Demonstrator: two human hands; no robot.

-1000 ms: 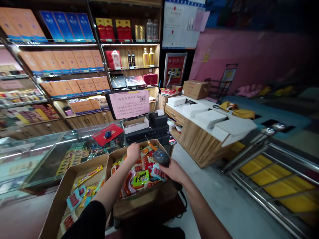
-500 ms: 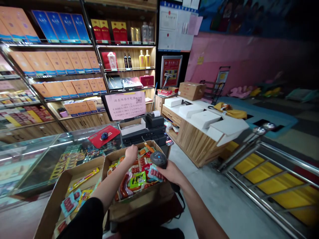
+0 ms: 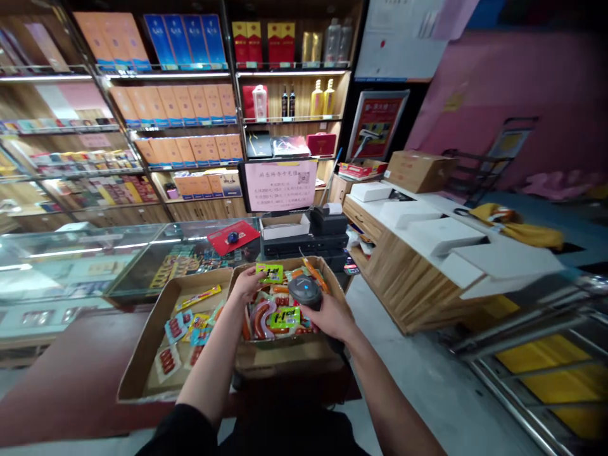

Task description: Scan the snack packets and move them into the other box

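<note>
Head view.
- Left hand (image 3: 244, 286): fingers closed on the edge of a bright green printed snack packet (image 3: 270, 273), held over the far-left part of the filled carton.
- Right hand (image 3: 329, 316): wrapped round the handle of a dark grey handheld scanner (image 3: 304, 288), its rounded head above the packets, to the right of and nearer than the held packet.
- Filled carton, open, brown cardboard (image 3: 285, 361): sausage packets heaped inside, a second green packet (image 3: 285, 316) lying on top near the front wall.
- Shallow open brown carton (image 3: 149, 345): adjoining on the left; a few flat packets, bare cardboard between them; left forearm across the adjoining walls.
- Reddish-brown tabletop (image 3: 76, 361): extends left of the shallow carton.
- Black till unit (image 3: 304, 246): just beyond the filled carton's far edge, limiting reach there.
- Grey floor (image 3: 403, 380): open strip right of the filled carton, bounded by a wood-grain cabinet (image 3: 394, 275) and a shiny metal railing (image 3: 503, 401).
</note>
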